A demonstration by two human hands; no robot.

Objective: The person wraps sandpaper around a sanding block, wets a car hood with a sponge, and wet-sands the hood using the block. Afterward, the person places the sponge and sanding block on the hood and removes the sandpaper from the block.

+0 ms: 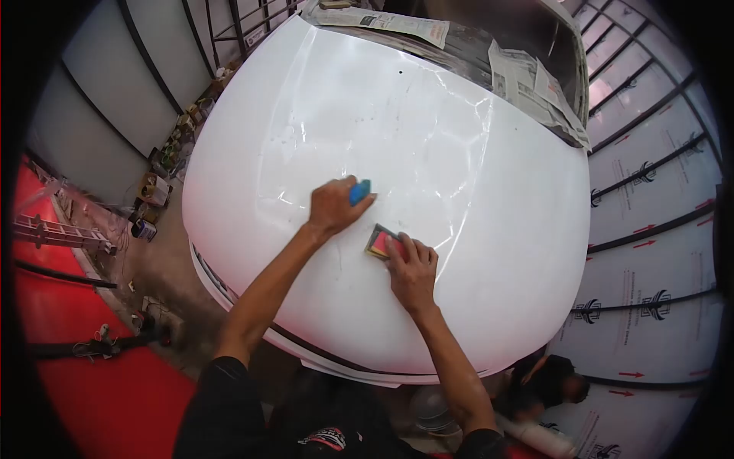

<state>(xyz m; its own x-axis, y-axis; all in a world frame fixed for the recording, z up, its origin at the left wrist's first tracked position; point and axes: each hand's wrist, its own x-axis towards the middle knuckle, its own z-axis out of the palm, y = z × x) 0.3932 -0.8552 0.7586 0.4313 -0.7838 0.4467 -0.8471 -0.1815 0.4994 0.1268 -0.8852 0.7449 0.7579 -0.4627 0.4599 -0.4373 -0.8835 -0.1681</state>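
Observation:
A white car hood (pixel 321 138) fills the middle of the view, with wet streaks and bright reflections on it. My left hand (pixel 333 206) is closed around a small blue sponge-like piece (pixel 359 191) over the middle of the hood. Lower and to the right, my right hand (pixel 414 274) grips a layered sanding block (pixel 382 242), pink and yellow with a dark grey sheet around it. The block lies against the hood, its underside hidden.
Newspaper (pixel 382 24) covers parts of the windshield base, with more sheets (pixel 535 84) at the right. Boxes and cans (pixel 153 190) line the left wall. A ladder (pixel 65 233) lies at far left. Another person (pixel 547 382) is low at the bottom right, near a bucket (pixel 433 409).

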